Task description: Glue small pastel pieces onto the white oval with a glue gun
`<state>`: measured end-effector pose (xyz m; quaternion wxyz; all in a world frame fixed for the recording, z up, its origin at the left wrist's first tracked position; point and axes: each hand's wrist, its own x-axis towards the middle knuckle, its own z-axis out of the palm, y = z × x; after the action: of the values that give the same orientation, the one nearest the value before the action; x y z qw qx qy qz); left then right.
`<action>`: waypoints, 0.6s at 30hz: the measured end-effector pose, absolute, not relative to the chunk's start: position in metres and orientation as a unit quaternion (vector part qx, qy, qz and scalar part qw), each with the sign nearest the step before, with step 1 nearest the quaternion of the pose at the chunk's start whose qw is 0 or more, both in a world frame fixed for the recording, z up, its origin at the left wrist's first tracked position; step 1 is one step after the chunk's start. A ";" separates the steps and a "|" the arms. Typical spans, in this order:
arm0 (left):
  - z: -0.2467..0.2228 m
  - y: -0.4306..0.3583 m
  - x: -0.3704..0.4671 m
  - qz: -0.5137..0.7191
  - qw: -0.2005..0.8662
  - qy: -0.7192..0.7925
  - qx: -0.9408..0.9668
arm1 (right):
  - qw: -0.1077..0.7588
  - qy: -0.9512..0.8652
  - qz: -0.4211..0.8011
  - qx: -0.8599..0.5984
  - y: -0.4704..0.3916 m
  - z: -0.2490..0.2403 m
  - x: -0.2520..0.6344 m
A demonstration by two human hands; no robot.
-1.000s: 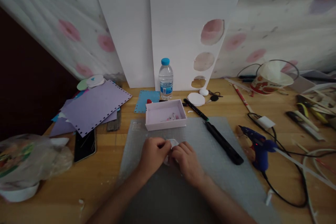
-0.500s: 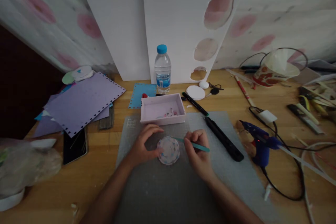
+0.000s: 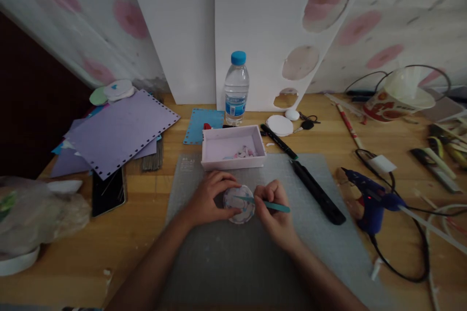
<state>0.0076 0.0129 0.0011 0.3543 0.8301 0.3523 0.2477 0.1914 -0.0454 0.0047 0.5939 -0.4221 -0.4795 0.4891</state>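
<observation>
A small round disc, white with pale blue and pink patches round its rim, lies on the grey cutting mat. My left hand grips the disc from the left, thumb on its lower part and fingers at its upper edge. Pinched in my right hand are teal tweezers, their tips reaching left over the disc's face. Whether the tips hold anything is too small to tell. Just beyond the hands stands a pale pink open box with small coloured scraps inside.
A black craft knife and a black marker lie right of the box. Farther right sits a blue glue gun with its cable. Behind the box stands a water bottle. Purple sheets and a phone are at left.
My left fingers have closed in around the disc's upper edge, with the thumb farther onto it. The tweezer tips have moved from the disc's right edge to over its face. The view has shifted slightly.
</observation>
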 end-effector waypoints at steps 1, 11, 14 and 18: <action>0.001 0.013 0.008 0.248 0.354 0.353 0.830 | 0.592 -0.481 0.489 -0.423 -0.046 0.005 0.191; 0.002 0.013 0.008 0.245 0.352 0.355 0.831 | 0.571 -0.496 0.491 -0.432 -0.047 0.002 0.191; 0.001 0.014 0.008 0.243 0.354 0.356 0.830 | 0.573 -0.498 0.490 -0.429 -0.047 0.003 0.191; 0.000 0.014 0.007 0.242 0.353 0.357 0.830 | 0.568 -0.499 0.493 -0.431 -0.046 0.005 0.190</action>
<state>0.0074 0.0137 0.0003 0.3534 0.8300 0.3570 0.2425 0.1902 -0.0465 0.0053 0.5684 -0.4306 -0.4986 0.4928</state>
